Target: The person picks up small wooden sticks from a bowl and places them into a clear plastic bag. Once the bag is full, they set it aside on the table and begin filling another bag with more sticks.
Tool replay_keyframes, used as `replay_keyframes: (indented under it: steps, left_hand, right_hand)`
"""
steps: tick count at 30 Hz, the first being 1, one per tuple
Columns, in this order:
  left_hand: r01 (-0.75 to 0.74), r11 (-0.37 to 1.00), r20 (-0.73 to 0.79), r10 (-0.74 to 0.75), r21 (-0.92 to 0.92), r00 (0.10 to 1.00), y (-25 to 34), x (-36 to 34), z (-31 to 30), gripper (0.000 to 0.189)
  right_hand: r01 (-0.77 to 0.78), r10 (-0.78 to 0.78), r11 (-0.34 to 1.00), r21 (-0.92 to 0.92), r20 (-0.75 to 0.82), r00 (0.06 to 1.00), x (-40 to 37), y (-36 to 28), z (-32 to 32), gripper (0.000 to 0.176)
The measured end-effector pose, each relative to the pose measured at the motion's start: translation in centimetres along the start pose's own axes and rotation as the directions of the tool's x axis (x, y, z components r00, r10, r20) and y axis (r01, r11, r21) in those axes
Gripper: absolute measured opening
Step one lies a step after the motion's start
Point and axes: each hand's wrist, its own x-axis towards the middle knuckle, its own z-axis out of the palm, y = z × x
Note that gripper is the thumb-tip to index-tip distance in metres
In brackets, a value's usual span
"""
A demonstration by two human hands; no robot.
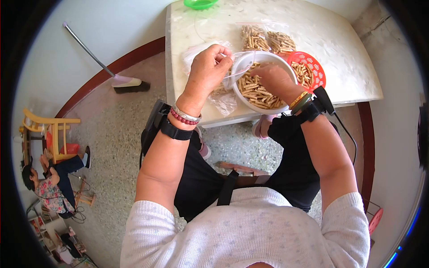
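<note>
My left hand (pixel 210 67) is closed in a pinch on the edge of a clear plastic bag (pixel 241 64), which hangs at the left rim of a white bowl (pixel 286 67). Short tan stick-like pieces (pixel 259 96) fill much of the bowl; their exact kind I cannot make out. Over the bowl, my right hand (pixel 275 78) reaches in from the right with its fingertips at the sticks. Blur hides whether those fingers grip any. Below my left hand, more clear plastic (pixel 223 103) lies by the table's near edge, with some sticks beside it.
Two clear bags of sticks (pixel 254 38) lie behind the bowl on the pale table (pixel 330 40). At its right, a red basket (pixel 319 73) holds more sticks. A green dish (pixel 200 3) sits at the far edge. A broom (pixel 127 82) and a seated person (pixel 53 187) are to the left.
</note>
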Motion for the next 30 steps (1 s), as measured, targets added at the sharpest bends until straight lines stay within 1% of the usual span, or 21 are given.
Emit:
replay_keyframes:
  steps: [2,3,6,8,9,11,12,13,14,15,16,17,18,19,20,21,22,23,25,28,30]
  left_hand:
    - [-0.017,0.999,-0.020,0.016,-0.028,1.000,-0.4,0.2,0.1,0.017]
    - [-0.033,0.998,-0.040,0.031,-0.056,0.999,-0.7,0.2,0.2,0.018]
    - [-0.045,0.998,-0.044,0.044,-0.031,0.998,-0.7,0.1,0.0,0.019]
    - [-0.048,0.998,-0.049,0.047,-0.026,0.998,-0.6,0.1,-0.1,0.019]
    - [-0.052,0.998,-0.051,0.050,-0.020,0.997,-0.6,0.1,-0.1,0.019]
    - [-0.055,0.998,-0.081,0.053,-0.019,0.995,0.0,-0.1,-0.3,0.018]
    - [-0.058,0.998,-0.111,0.055,-0.018,0.992,0.3,-0.2,-0.3,0.017]
    - [-0.057,0.998,-0.115,0.055,-0.020,0.992,0.4,-0.2,-0.3,0.017]
    - [-0.109,0.991,-0.157,0.096,-0.073,0.983,0.6,-0.2,-0.2,0.016]
    - [-0.162,0.979,-0.200,0.135,-0.123,0.970,0.7,-0.2,-0.1,0.014]
    - [-0.162,0.979,-0.206,0.134,-0.125,0.969,1.0,-0.2,-0.1,0.014]
    - [-0.202,0.972,-0.215,0.173,-0.119,0.961,1.3,-0.2,0.0,0.013]
    - [-0.242,0.964,-0.223,0.213,-0.112,0.951,1.7,-0.3,0.0,0.012]
    - [-0.243,0.964,-0.226,0.214,-0.112,0.950,1.9,-0.4,0.0,0.012]
    - [-0.251,0.964,-0.188,0.230,-0.093,0.955,2.3,-0.6,-0.1,0.012]
    - [-0.259,0.963,-0.147,0.247,-0.073,0.958,2.5,-0.7,0.0,0.012]
    - [-0.264,0.958,-0.136,0.248,-0.113,0.959,2.6,-0.8,0.2,0.017]
    - [-0.266,0.957,-0.134,0.251,-0.112,0.959,2.7,-0.9,0.2,0.017]
    - [-0.264,0.957,-0.062,0.258,-0.119,0.964,2.9,-1.2,0.2,0.026]
    - [-0.252,0.952,-0.027,0.252,-0.174,0.967,3.2,-1.5,0.4,0.033]
    - [-0.256,0.953,-0.023,0.255,-0.161,0.967,3.2,-1.7,0.6,0.031]
  right_hand:
    - [0.019,-0.010,0.988,-0.150,0.061,0.998,-0.2,-1.2,-0.4,0.025]
    - [0.020,-0.011,0.988,-0.151,0.061,0.998,-0.2,-1.4,-0.4,0.025]
    - [-0.022,0.027,0.989,-0.144,0.029,0.999,-0.3,-1.4,0.1,0.024]
    - [0.018,-0.027,0.985,-0.171,-0.050,0.998,-0.3,-1.3,0.3,0.018]
    - [0.020,-0.029,0.985,-0.172,-0.050,0.998,-0.2,-1.2,0.3,0.018]
    - [-0.086,0.086,0.996,-0.012,0.016,0.996,0.0,-1.4,-0.3,0.019]
    - [-0.084,0.085,0.996,-0.014,0.016,0.996,0.0,-1.4,-0.7,0.019]
    - [-0.134,0.150,0.965,0.224,-0.055,0.987,-0.1,-1.6,-1.5,0.016]
    - [-0.157,0.228,0.878,0.452,-0.107,0.968,-0.2,-1.7,-2.2,0.014]
    - [-0.155,0.224,0.880,0.448,-0.105,0.969,-0.1,-1.5,-2.5,0.014]
    - [-0.117,0.285,0.731,0.672,-0.145,0.948,0.0,-1.1,-2.8,0.013]
    - [-0.052,0.352,0.532,0.845,-0.165,0.921,0.2,-1.8,-4.0,0.014]
    - [0.034,0.344,0.365,0.930,-0.169,0.924,-0.7,-2.6,-5.4,0.016]
    - [0.035,0.341,0.367,0.930,-0.170,0.925,-0.9,-2.7,-6.0,0.016]
    - [0.122,0.271,0.145,0.982,-0.158,0.950,-1.1,-2.5,-6.4,0.015]
    - [0.185,0.198,-0.092,0.979,-0.164,0.966,-1.4,-2.5,-6.8,0.016]
    - [0.200,0.178,-0.155,0.968,-0.172,0.969,-1.5,-3.2,-7.0,0.017]
    - [0.203,0.180,-0.155,0.967,-0.175,0.968,-1.6,-3.7,-7.1,0.017]
    - [0.201,0.123,-0.204,0.958,-0.179,0.976,-1.8,-4.5,-7.0,0.018]
    - [0.175,0.064,-0.211,0.962,-0.165,0.984,-1.7,-5.3,-6.7,0.019]
    - [0.152,0.023,-0.229,0.961,-0.150,0.988,-1.6,-5.6,-6.4,0.019]
